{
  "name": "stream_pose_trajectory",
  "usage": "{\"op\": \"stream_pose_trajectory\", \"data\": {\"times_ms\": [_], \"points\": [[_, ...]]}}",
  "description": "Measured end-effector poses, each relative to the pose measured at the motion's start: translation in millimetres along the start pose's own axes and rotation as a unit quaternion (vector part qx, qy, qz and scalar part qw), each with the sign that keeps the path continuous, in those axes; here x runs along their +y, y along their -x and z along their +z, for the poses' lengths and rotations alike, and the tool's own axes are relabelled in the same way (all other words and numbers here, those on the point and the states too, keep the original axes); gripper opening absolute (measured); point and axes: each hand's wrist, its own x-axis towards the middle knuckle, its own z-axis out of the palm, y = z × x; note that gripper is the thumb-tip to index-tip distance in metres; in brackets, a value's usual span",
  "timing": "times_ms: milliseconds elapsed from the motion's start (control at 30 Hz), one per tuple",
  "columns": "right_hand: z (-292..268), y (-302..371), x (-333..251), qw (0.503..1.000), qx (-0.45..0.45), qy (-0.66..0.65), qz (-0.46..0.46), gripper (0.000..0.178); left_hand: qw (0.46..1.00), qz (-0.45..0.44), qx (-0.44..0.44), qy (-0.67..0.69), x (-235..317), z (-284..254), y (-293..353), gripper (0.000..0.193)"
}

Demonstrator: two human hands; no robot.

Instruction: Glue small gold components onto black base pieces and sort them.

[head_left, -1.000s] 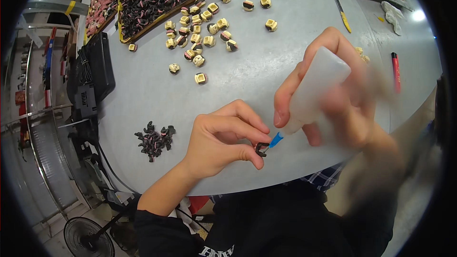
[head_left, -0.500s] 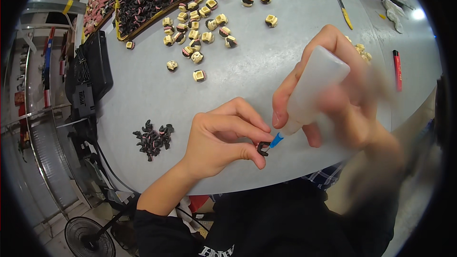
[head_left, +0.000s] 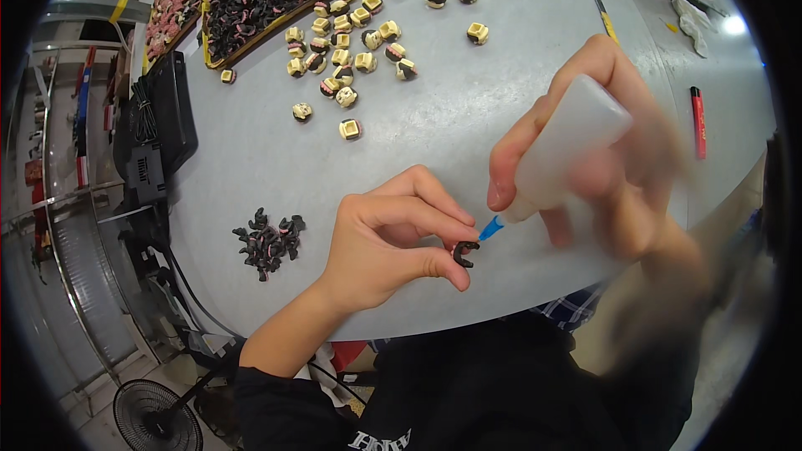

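Observation:
Between the thumb and fingers of my left hand (head_left: 388, 234) is a small black C-shaped piece (head_left: 464, 255), its opening turned right. My right hand (head_left: 618, 167) grips a translucent white squeeze bottle (head_left: 568, 142), tilted with its blue dispensing tip (head_left: 492, 227) pointing down at the piece. The tip's end is at the piece's upper edge; whether they touch I cannot tell. A small pile of similar black pieces with pink parts (head_left: 270, 244) lies left of my left hand. Beyond my hands stand several cream, black and pink assembled pieces (head_left: 341, 58).
A yellow-edged tray (head_left: 219, 57) full of black and pink pieces is at the far left, beside pink pieces (head_left: 171, 12). A black device (head_left: 174, 117) sits at the left edge. A yellow-handled knife (head_left: 603, 12), red marker (head_left: 698, 124) and crumpled white tissue (head_left: 692, 27) lie to the right.
My right hand has drawn the squeeze bottle slightly up and to the right, bringing its tip from inside the C-shaped piece to its upper edge. The left hand has barely moved.

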Motion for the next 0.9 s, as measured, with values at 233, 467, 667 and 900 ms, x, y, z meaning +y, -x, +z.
{"op": "stream_pose_trajectory", "data": {"times_ms": [233, 467, 667, 900], "points": [[-18.9, 1.7, 7.1, 1.000, 0.002, -0.027, 0.014, 0.040, 1.000, -0.005, 0.012, 0.013, -0.6, -0.9, 1.3, 0.031], [-30.4, -17.1, -9.6, 0.997, 0.047, 0.029, -0.051, 0.029, 0.998, 0.005, 0.021, 0.053, -4.9, -4.5, 1.9, 0.031], [-69.8, -21.7, 0.1, 0.916, 0.076, 0.380, -0.101, 0.032, 0.998, 0.010, 0.032, 0.062, -5.6, -4.4, 2.7, 0.026], [-92.2, -12.5, -6.0, 0.882, 0.049, 0.469, 0.015, 0.036, 0.997, -0.011, 0.078, 0.024, -0.9, 4.9, 2.2, 0.035]]}}
